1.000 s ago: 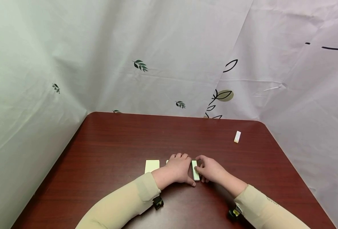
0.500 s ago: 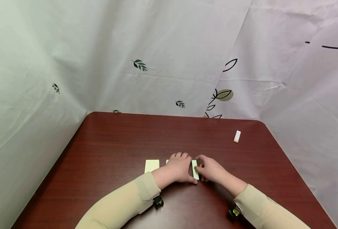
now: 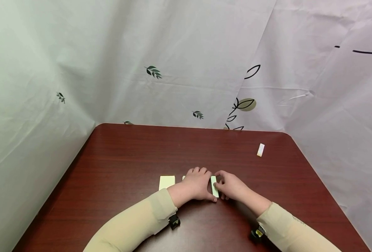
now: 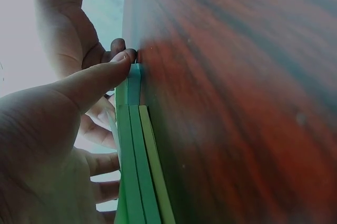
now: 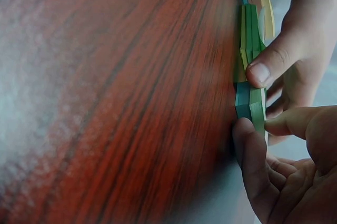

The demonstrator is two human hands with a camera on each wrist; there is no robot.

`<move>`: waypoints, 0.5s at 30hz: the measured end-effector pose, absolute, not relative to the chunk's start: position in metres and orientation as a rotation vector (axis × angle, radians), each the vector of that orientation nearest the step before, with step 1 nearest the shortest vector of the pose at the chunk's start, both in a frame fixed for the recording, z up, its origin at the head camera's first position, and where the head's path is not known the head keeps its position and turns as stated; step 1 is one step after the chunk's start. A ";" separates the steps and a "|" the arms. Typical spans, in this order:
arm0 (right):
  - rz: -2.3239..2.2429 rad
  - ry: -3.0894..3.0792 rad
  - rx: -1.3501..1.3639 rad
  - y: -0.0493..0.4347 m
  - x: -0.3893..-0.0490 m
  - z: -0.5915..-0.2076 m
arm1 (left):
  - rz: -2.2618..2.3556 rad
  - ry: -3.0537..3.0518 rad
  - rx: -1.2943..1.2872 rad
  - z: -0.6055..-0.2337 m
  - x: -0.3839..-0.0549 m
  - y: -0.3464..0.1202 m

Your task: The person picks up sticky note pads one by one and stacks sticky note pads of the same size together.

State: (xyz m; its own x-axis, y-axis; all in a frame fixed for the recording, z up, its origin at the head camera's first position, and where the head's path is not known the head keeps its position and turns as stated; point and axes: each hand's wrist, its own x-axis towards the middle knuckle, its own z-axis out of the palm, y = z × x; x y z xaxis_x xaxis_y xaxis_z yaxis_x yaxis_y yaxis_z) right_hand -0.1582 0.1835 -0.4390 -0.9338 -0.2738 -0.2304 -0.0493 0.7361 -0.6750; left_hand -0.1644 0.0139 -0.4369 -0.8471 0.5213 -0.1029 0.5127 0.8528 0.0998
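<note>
In the head view, my left hand (image 3: 198,185) is spread palm-down over a pale layered stack, most of it hidden under the palm. Its thumb touches the near end of a narrow pale-green block (image 3: 214,186). My right hand (image 3: 233,187) pinches that block from the right, thumb on top and a finger at its lower edge. Seen from the left wrist, the narrow block lies over a bluish block (image 4: 134,84), beyond a layered stack (image 4: 137,166) of green and yellow strips. The right wrist view shows the left thumb pressed against the green block (image 5: 256,110).
Left of my left hand lies a wider pale-yellow block (image 3: 167,182), partly covered by the sleeve. A small white block (image 3: 260,149) lies at the back right of the reddish-brown table (image 3: 135,147). White patterned sheeting (image 3: 186,70) surrounds the table's back and sides.
Over the last second my left thumb has moved slightly up and right against the near end of the narrow block. My right hand has kept its place and its pinch.
</note>
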 end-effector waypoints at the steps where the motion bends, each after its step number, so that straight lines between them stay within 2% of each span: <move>1: -1.008 2.621 -0.245 0.183 -0.158 -0.439 | 0.101 2.905 0.817 -0.437 -0.165 0.014; 15: -0.923 2.788 -0.270 0.191 -0.159 -0.440 | 0.098 2.926 0.831 -0.438 -0.165 0.016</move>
State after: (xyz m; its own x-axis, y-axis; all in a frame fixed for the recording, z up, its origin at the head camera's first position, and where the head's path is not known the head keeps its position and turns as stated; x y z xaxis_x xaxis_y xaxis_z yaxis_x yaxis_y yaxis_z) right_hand -0.1591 0.1910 -0.4402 -0.9649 -0.2315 -0.1238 -0.1119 0.7893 -0.6037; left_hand -0.1651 0.0158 -0.4377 -0.8464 0.5270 -0.0769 0.5206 0.8491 0.0887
